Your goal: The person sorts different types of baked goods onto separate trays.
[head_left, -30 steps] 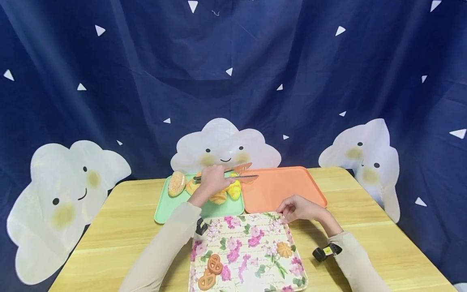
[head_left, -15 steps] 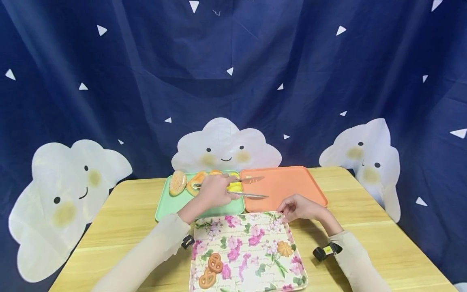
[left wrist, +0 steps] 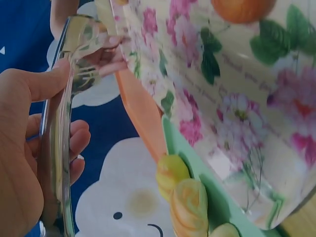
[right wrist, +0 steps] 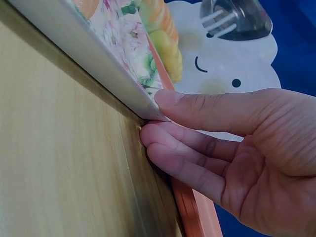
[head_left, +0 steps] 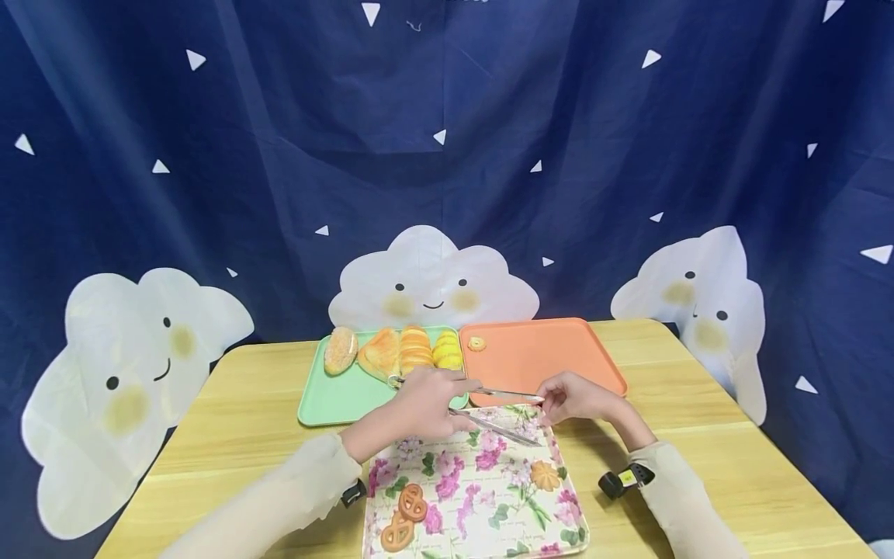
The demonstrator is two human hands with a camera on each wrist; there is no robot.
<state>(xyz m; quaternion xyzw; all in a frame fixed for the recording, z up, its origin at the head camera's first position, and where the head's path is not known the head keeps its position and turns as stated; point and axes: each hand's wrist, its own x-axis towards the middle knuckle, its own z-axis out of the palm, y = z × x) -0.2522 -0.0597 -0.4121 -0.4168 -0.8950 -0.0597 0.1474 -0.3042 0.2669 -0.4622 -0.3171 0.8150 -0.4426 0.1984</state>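
Note:
My left hand (head_left: 427, 404) grips metal serving tongs (head_left: 504, 394), their arms spread with nothing between the ends. The tongs reach over the far edge of the floral tray (head_left: 482, 497); the left wrist view shows the thumb on one arm of the tongs (left wrist: 58, 133). My right hand (head_left: 574, 397) pinches the tray's far right corner, thumb on top and fingers below the rim, as seen from the right hand (right wrist: 217, 138) close up. Two pretzels (head_left: 405, 519) lie at the tray's near left and a round cookie (head_left: 545, 477) at its right.
Behind is a green tray (head_left: 328, 400) with a sugared bun (head_left: 341, 351), a triangular pastry (head_left: 380, 353), a striped loaf (head_left: 416, 347) and a yellow bread (head_left: 448, 351). Beside it, an orange tray (head_left: 545, 357) bears a small ring cookie (head_left: 476, 343) in its far left corner.
My left hand has drawn the tongs back from between the green and orange trays, toward me and right. Their arms have spread, and the small cookie on the orange tray is uncovered. My right hand stays.

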